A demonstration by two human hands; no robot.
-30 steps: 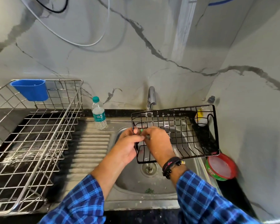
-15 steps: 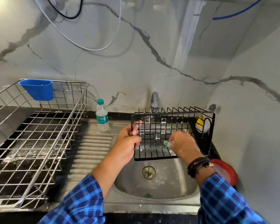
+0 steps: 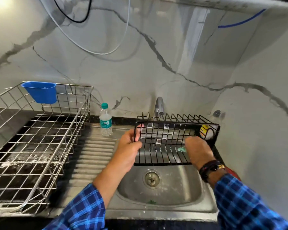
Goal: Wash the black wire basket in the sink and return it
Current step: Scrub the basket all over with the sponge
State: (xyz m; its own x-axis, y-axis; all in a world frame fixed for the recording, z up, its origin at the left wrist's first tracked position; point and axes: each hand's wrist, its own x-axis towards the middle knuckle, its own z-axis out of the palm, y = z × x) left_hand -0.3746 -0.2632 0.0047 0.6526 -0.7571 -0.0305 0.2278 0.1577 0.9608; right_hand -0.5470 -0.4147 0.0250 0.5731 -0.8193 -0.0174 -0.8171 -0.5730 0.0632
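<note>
The black wire basket [image 3: 166,140] hangs in the air above the steel sink [image 3: 158,188], just in front of the tap [image 3: 159,105]. My left hand [image 3: 128,151] grips its left rim, thumb over the wire. Over the basket's right half, my right hand [image 3: 198,150] pinches a small green scrub pad [image 3: 181,148] and holds it against the wires. Soap film fills a few of the grid cells. No water is visible coming from the tap.
A large steel dish rack [image 3: 32,146] with a blue plastic cup [image 3: 40,93] hooked on its rim fills the counter on the left. A water bottle [image 3: 105,121] stands on the drainboard. A red-rimmed bowl [image 3: 234,174] sits right of the sink.
My right hand has slid with the scrub pad from the basket's left end to its right half. The basket has tipped from upright to flatter; my left hand keeps its grip.
</note>
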